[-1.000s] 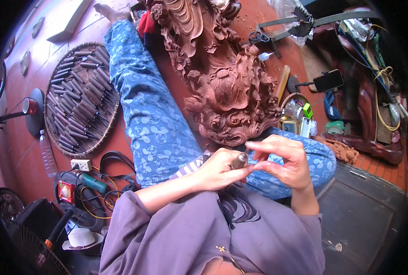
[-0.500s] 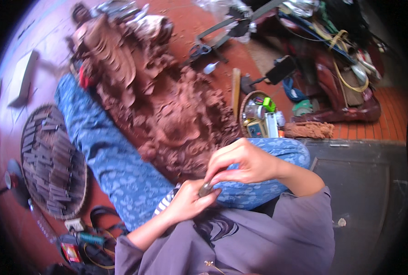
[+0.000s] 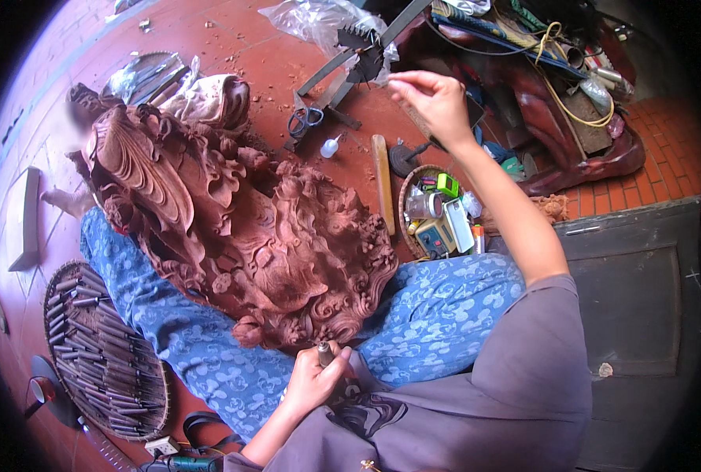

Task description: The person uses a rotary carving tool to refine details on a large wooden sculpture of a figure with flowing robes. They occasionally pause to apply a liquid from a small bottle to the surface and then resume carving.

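Observation:
Across my lap lies a large reddish-brown wood carving (image 3: 287, 259) with a robed figure and dense curling relief. Beside its near edge, my left hand (image 3: 311, 383) is closed round a cylindrical metal-tipped tool (image 3: 324, 354), its tip pointing up; the lower part is hidden in the fist. My right hand (image 3: 441, 106) is raised at the far side, its thumb and forefinger pinched together. What they hold, if anything, is too small to make out. It is nearest to a dark metal stand (image 3: 342, 90) carrying a black spiky-edged piece (image 3: 362, 53).
At left, a round woven tray (image 3: 165, 385) holds many dark rods. A small basket (image 3: 404, 208) of odds and ends stands right of the carving, by a wooden stick (image 3: 382, 185). Scissors (image 3: 305, 119) and a small bottle (image 3: 330, 147) lie beyond. A dark cabinet panel (image 3: 626, 307) fills the right.
My right hand has left the tool in my left hand and swung up and away to the far right. The left hand keeps its hold on the tool. The view has shifted.

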`<state>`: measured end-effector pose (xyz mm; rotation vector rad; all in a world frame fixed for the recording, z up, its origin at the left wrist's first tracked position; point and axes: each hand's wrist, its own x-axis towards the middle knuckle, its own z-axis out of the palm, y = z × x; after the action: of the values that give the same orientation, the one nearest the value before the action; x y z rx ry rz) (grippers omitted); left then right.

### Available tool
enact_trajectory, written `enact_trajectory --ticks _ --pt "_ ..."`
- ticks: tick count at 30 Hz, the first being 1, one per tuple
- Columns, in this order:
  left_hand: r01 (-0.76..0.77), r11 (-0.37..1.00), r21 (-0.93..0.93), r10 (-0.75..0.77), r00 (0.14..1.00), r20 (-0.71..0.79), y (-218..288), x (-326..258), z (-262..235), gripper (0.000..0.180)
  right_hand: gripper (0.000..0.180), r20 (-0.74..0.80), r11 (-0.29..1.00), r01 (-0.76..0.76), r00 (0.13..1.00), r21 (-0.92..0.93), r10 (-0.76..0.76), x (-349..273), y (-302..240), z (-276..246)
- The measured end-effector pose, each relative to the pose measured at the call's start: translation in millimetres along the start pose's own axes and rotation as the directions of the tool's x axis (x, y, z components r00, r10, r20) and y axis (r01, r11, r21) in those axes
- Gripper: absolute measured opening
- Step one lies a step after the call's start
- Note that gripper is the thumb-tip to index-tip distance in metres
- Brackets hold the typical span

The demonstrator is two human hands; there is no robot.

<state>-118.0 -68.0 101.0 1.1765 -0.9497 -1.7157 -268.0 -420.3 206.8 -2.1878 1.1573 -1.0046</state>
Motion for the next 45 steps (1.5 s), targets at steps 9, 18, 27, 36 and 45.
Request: enact_trajectory --ticks 9,18,27,36,45 --pt "0.046 0.999 0.027 -0.044 0.998 -0.052 11.7 12.1 -10.2 0.03 0.01 -0.428 0.987 0.055 0.896 -0.153 -0.117 70.4 120.5 9.5" --pt "0.07 0.998 0.007 -0.07 0.997 -0.036 -7.4 17.2 -14.8 0.027 0.01 -0.589 0.98 -0.002 0.8 -0.201 -0.119 70.8 170.9 42.8" --pt "0.063 0.998 0.005 -0.063 0.996 -0.069 -9.0 17.8 -12.1 0.025 0.015 -0.609 0.983 0.019 0.783 -0.181 -0.127 68.0 185.2 76.4" --pt "0.035 0.998 0.053 -0.03 0.995 -0.095 -14.0 17.8 -10.9 0.025 0.033 -0.549 0.998 -0.043 0.834 0.038 0.057 51.4 186.2 76.9" --pt "0.026 0.997 0.071 -0.019 0.994 -0.103 -21.5 16.9 -10.4 0.028 0.039 -0.452 0.966 -0.105 0.868 0.234 0.204 58.2 205.8 81.9"
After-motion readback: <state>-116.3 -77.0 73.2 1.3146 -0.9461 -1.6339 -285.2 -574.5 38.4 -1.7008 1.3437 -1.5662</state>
